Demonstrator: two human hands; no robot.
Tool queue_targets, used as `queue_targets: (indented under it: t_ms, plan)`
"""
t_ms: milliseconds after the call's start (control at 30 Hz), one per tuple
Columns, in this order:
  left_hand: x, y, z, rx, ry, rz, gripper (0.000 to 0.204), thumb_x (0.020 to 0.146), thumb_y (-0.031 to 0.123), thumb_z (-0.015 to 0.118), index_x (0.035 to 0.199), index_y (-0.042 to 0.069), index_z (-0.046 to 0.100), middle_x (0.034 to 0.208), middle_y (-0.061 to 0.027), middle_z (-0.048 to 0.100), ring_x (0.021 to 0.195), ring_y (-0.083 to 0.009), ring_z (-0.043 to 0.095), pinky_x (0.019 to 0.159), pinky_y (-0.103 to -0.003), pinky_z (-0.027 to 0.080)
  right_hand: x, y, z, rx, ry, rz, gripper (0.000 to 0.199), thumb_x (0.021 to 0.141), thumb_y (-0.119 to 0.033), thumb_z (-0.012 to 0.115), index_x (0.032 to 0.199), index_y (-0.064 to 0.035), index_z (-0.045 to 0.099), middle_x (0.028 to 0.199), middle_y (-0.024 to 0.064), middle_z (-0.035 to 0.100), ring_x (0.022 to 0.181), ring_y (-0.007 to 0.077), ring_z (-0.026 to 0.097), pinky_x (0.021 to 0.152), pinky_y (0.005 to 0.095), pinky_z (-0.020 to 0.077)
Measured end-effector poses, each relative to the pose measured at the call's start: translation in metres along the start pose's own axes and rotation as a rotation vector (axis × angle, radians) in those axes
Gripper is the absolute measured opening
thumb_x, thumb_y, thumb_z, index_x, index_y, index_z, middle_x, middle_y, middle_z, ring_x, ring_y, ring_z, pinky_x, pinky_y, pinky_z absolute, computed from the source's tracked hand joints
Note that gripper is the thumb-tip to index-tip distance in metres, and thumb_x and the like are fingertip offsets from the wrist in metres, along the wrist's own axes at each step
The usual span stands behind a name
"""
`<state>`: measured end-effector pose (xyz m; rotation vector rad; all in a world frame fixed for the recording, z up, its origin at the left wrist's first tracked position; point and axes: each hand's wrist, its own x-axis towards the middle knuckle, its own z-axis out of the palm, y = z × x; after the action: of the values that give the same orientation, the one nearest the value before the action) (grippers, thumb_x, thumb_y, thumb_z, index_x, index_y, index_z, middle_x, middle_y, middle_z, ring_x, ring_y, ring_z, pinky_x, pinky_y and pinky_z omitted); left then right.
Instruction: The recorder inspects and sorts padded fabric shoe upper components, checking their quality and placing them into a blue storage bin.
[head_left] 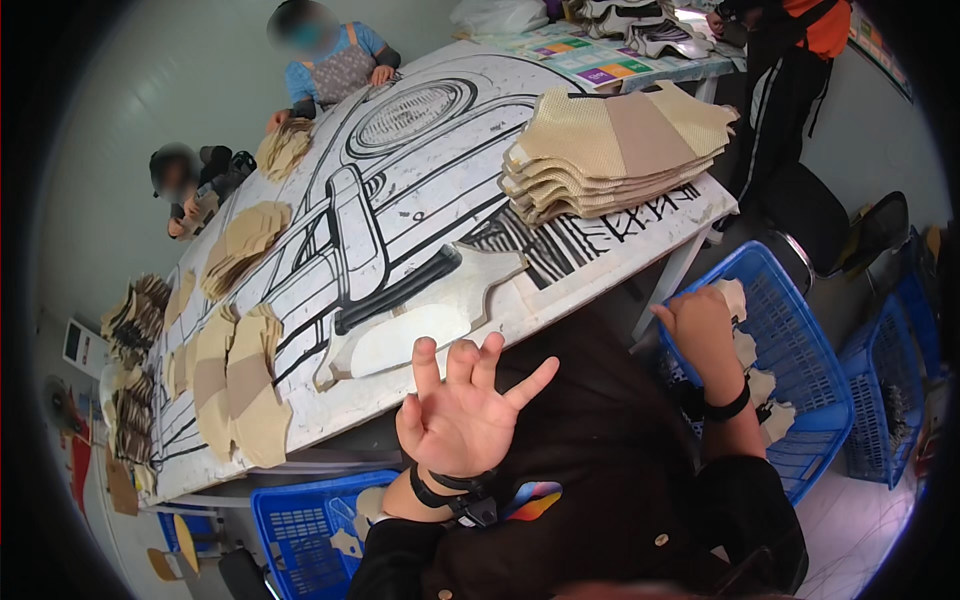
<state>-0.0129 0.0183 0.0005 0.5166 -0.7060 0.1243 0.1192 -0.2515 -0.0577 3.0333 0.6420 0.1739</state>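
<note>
My left hand is raised palm up in front of the table edge, fingers spread and nothing in it. Just beyond it, a flat, shaped cream piece with a dark strip lies along the near edge of the table. Over the rim of a blue plastic basket on my right is my right hand. Its thumb sticks out to the left and its fingers look curled, with their tips hidden. Beside that hand, small cream cut pieces lie in the basket.
A thick stack of beige shaped pieces stands on the painted table; more piles line its left side. Two people sit across the table and another stands at far right near a black chair. A second blue basket is below left.
</note>
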Motion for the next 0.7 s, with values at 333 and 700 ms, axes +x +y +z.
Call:
queue_targets:
  t_ms: [333,700]
  plan:
    - [-0.003,0.005,-0.004,-0.065,0.04,0.022,0.047,0.098,0.039,0.035,0.142,0.023,0.033,0.143,-0.0041,0.04,0.141,-0.0204,0.024,0.108,-0.071,0.006,0.002,-0.006,-0.009,0.031,0.269,0.035,0.017,0.081,-0.022,0.064,0.084,-0.0048,0.067,0.08,0.0108,0.064,0.079,0.0279,0.06,0.093,0.0419,0.0412]
    - [-0.002,0.004,-0.004,-0.083,0.086,0.034,0.047,0.097,0.04,0.035,0.14,0.024,0.037,0.135,-0.0035,0.048,0.137,-0.0212,0.033,0.114,-0.061,0.006,0.008,-0.01,-0.007,0.128,0.354,0.0,0.014,0.086,-0.018,0.06,0.084,-0.0047,0.064,0.075,0.013,0.063,0.073,0.0304,0.059,0.089,0.0447,0.043]
